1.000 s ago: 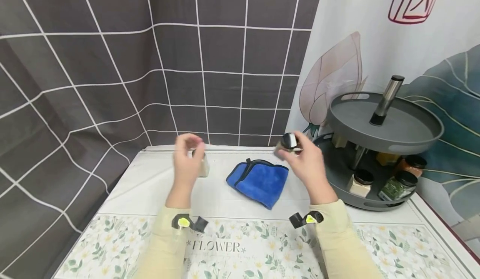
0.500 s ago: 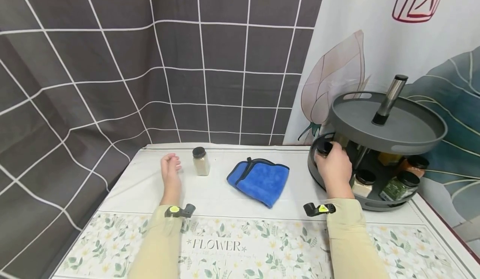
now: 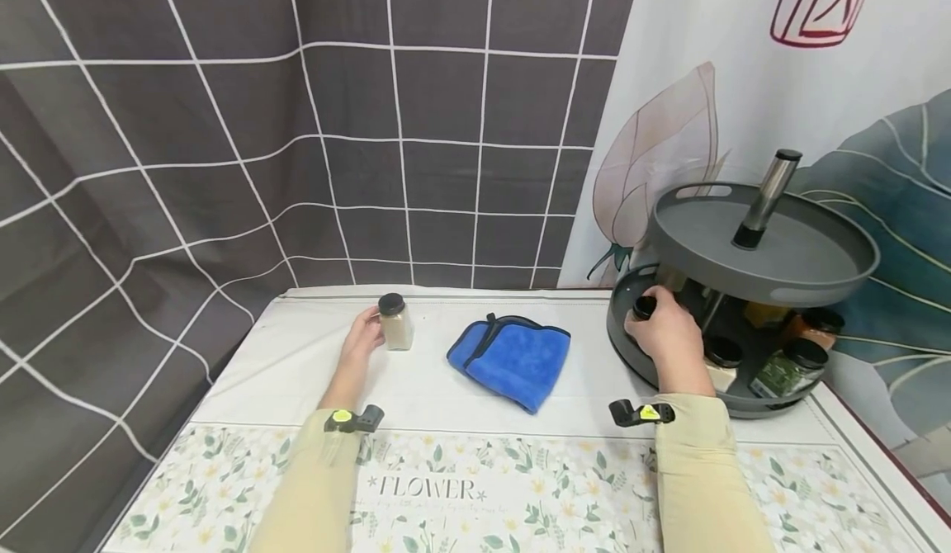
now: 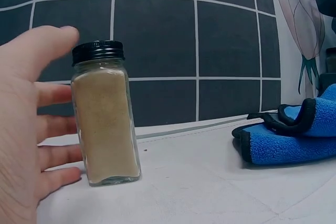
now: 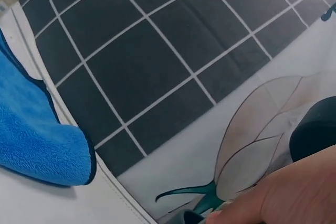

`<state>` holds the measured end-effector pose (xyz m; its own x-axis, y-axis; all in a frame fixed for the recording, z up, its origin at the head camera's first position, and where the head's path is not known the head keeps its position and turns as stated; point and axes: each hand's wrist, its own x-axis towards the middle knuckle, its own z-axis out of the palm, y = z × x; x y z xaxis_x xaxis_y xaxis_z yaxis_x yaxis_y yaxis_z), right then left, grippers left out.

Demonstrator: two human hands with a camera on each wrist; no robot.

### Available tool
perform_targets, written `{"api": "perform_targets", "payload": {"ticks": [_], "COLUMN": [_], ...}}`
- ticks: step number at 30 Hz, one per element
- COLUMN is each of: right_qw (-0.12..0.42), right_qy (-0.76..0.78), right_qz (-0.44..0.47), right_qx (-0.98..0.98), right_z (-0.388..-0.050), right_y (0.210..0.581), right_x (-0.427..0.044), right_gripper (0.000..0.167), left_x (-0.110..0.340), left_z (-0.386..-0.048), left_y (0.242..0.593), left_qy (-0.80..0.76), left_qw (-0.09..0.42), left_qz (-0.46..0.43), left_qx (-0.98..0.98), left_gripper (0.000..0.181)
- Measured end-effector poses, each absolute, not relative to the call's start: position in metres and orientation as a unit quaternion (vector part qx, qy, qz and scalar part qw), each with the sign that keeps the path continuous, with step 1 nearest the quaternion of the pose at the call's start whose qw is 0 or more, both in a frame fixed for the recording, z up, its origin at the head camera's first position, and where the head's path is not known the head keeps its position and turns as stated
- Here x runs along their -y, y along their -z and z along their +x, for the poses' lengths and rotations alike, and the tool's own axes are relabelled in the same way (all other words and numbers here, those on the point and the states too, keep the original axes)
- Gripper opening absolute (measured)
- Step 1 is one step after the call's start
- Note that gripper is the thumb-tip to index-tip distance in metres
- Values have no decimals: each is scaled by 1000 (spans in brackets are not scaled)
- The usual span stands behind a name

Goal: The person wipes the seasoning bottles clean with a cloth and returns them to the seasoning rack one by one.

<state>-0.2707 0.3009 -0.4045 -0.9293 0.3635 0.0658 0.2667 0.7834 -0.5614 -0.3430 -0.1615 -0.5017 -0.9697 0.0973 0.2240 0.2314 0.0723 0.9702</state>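
Note:
A square glass spice jar (image 3: 397, 330) with a black lid and pale tan powder stands upright on the table. My left hand (image 3: 361, 342) is at its left side. In the left wrist view the fingers (image 4: 58, 153) reach behind the jar, with the thumb raised near the lid; whether they touch it I cannot tell. My right hand (image 3: 674, 342) grips another black-lidded spice jar (image 3: 644, 307) at the left side of the lower tier of a grey two-tier turntable (image 3: 765, 276). The hand hides most of that jar, and its contents cannot be seen.
A folded blue cloth (image 3: 513, 363) with black edging lies between the hands. On the lower tier stand more jars, among them a green one (image 3: 791, 369) and an orange one (image 3: 817, 326). The upper tier overhangs them. A grey checked curtain (image 3: 438, 124) hangs behind.
My right hand has carried its jar right, from above the cloth to the lower tier. My left hand let go of the tan jar, drew back left, then came to its side again.

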Motion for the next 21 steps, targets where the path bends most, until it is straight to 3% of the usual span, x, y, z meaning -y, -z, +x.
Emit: {"api": "perform_targets", "payload": {"ticks": [7, 15, 21], "right_qw": [30, -85, -111], "right_qy": [-252, -253, -229], "right_qz": [-131, -106, -80], "right_qx": [958, 958, 964], "right_z": [-260, -241, -227], "right_y": [392, 369, 360], "right_x": [-311, -335, -352], "right_gripper": [60, 70, 64], "left_x": [158, 158, 158], "left_z": [-343, -345, -349], "left_y": [500, 502, 502], "left_qy": [651, 639, 633], "left_qw": [18, 19, 6], "left_qz": [-100, -98, -79], "left_qx": [753, 763, 770], "left_gripper": [64, 67, 72]}}
